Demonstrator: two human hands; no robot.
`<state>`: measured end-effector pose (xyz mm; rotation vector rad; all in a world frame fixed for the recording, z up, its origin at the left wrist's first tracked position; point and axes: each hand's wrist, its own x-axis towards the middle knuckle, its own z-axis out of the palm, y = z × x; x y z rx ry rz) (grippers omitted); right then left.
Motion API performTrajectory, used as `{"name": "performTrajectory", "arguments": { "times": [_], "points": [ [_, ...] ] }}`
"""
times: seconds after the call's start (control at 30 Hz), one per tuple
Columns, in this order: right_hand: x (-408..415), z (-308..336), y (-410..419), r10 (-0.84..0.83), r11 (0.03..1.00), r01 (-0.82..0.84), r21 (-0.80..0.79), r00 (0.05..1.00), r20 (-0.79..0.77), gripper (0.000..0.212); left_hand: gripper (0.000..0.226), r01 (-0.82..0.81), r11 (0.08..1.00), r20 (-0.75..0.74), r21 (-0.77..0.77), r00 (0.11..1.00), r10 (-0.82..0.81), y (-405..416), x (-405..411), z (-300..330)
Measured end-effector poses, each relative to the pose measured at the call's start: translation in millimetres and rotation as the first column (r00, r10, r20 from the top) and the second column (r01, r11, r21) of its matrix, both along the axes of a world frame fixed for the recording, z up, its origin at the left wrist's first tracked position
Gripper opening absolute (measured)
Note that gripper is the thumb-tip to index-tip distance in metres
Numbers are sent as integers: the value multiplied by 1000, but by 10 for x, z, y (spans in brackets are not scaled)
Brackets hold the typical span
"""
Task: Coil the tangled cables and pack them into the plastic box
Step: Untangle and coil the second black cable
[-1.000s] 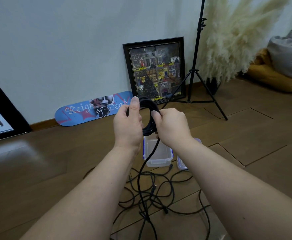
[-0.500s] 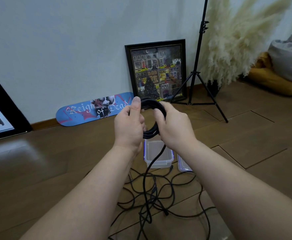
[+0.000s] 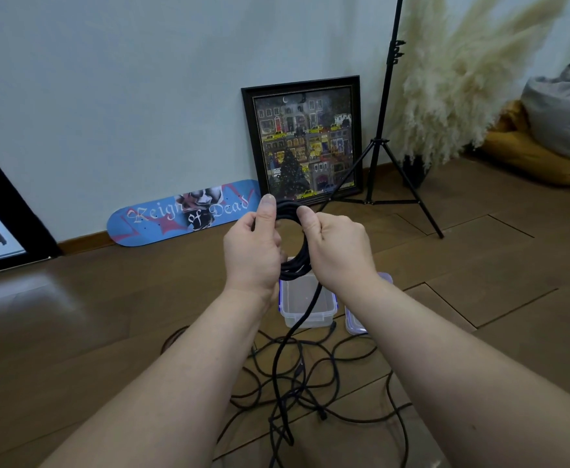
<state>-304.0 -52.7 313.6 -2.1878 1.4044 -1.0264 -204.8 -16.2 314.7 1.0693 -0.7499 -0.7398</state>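
A black cable coil (image 3: 292,270) of several loops is held upright in front of me. My left hand (image 3: 253,249) grips its left side with the thumb pointing up. My right hand (image 3: 336,248) grips its right side, thumb over the top loops. A loose strand hangs from the coil down to a tangle of black cables (image 3: 297,386) spread on the floor. Below the hands, an open clear plastic box (image 3: 305,309) with blue clips stands on the floor. Its lid (image 3: 354,324) lies just right of it, mostly hidden by my right forearm.
A blue skateboard deck (image 3: 175,216) and a framed picture (image 3: 305,140) lean on the wall behind. A black tripod stand (image 3: 383,136) and pampas grass (image 3: 452,79) are to the right, with cushions (image 3: 553,136) at the far right. A dark frame (image 3: 0,214) stands at the left.
My right hand slid up the coil's right side toward the top, laying cable onto the loop. The hanging strand was drawn upward; the left hand kept its grip.
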Motion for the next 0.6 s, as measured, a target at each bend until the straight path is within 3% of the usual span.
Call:
{"name": "performTrajectory", "arguments": {
  "times": [0.17,0.27,0.5,0.6],
  "points": [
    [-32,40,5,51,998,-47,-49,995,83,39,34,58,998,-150,-18,987,-61,21,-52,102],
    [-32,4,51,131,991,-136,17,976,174,49,36,83,997,-111,-10,990,-83,31,-64,92],
    [13,-30,58,83,996,-75,-48,979,188,34,45,-38,998,44,51,998,36,-10,-69,-15],
    [-3,-43,-1,53,998,-48,-30,976,211,32,42,41,996,-12,80,999,-40,-10,-83,24]
  ]
}}
